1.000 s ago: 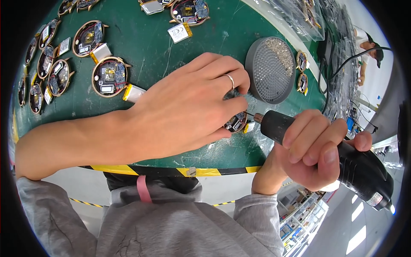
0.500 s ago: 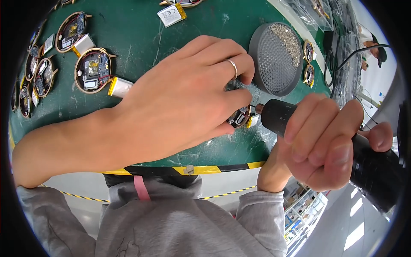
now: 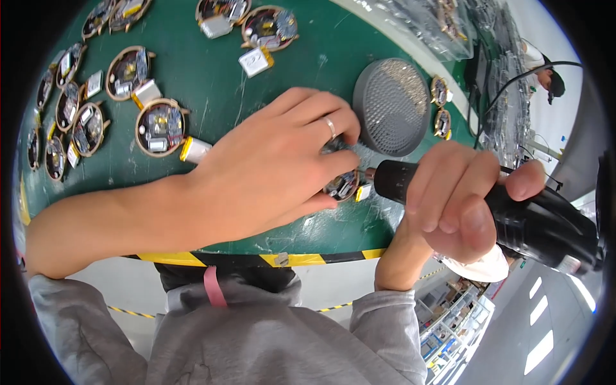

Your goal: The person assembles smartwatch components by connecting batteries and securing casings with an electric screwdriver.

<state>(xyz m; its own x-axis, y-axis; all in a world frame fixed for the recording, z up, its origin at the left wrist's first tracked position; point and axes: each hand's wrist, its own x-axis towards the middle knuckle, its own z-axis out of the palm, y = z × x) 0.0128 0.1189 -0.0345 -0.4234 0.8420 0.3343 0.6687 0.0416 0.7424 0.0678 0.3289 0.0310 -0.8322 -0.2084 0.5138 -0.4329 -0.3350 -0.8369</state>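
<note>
screwdriver (image 3: 398, 181), black and thick-bodied, sits slightly farther left than half a second ago, while the bench items appear lower and more open watch cases (image 3: 270, 29) show along the top of the frame. right hand (image 3: 452, 199) has its fingers wrapped closed around the tool, right of centre, nose pointing left. left hand (image 3: 282, 160), wearing a ring (image 3: 330, 126), arches over the centre, thumb and bent fingers closed about a watch case (image 3: 343, 186); its fingertips are partly hidden, so how firmly they press i cannot tell. that case lies just left of the nose, partly covered, with a small battery (image 3: 363, 192) at its right; whether the bit touches it is unclear. a round grey tray (image 3: 388, 125) stands close above the nose. striped tape (image 3: 295, 259) edges the green bench (image 3: 269, 240) below, with a narrow open strip above it; wider bare bench spans upper centre.
</note>
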